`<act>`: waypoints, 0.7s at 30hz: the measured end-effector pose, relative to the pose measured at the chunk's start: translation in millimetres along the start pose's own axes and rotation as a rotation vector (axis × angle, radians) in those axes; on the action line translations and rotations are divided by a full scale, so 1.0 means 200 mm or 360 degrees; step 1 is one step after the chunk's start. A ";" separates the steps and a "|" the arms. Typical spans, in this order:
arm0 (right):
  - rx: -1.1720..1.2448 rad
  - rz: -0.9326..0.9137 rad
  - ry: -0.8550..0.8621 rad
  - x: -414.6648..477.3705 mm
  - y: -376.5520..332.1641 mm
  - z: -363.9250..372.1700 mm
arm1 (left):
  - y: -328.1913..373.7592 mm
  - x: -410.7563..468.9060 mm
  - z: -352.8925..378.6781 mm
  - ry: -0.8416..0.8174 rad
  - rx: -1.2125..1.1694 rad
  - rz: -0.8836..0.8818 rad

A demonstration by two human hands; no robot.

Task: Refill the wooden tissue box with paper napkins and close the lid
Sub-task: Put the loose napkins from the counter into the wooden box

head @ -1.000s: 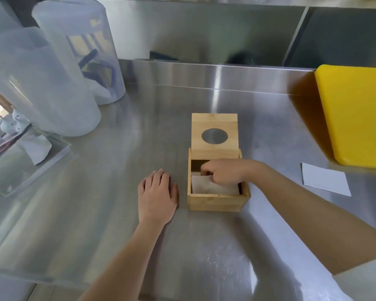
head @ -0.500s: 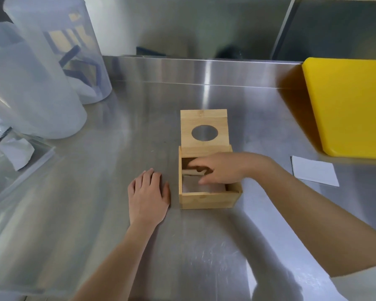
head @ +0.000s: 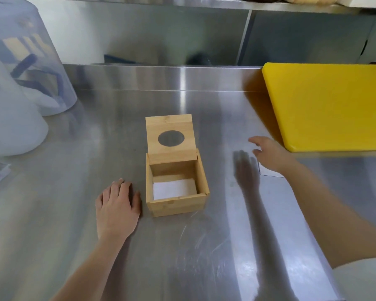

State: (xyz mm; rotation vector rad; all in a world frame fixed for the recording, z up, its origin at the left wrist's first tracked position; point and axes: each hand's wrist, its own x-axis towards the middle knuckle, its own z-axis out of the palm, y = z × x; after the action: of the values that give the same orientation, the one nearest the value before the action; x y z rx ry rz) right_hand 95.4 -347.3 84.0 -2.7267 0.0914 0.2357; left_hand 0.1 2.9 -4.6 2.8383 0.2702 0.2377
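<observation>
Right hand [head: 269, 154] grip open, empty; left hand [head: 116, 208] flat beside wooden tissue box [head: 177, 205]; no writing legible.

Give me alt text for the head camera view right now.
An open wooden tissue box sits on a steel counter, its round-holed lid raised and white napkins inside. The left hand lies flat beside it; the right hand reaches, open, toward a yellow board.

- wooden tissue box [head: 178, 205] is sitting open on the desk, square and light-coloured.
- lid [head: 170, 137] with a round hole is standing tilted back at the far edge.
- white paper napkins [head: 174, 189] are lying flat inside.
</observation>
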 end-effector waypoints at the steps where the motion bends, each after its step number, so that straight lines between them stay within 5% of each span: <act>1: -0.0056 0.0053 0.0003 0.00 0.05 0.01 | 0.00 0.00 0.00 -0.0003 0.0000 -0.0003; 21: -0.0558 0.0529 -0.0235 0.03 0.31 -0.05 | 0.01 0.01 0.01 0.0051 -0.0007 -0.0024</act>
State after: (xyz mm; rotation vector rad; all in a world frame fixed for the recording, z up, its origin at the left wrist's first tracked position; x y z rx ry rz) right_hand 96.3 -407.5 68.1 -3.0151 0.5069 0.5965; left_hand 2.0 0.8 -4.8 2.8289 0.2971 0.2808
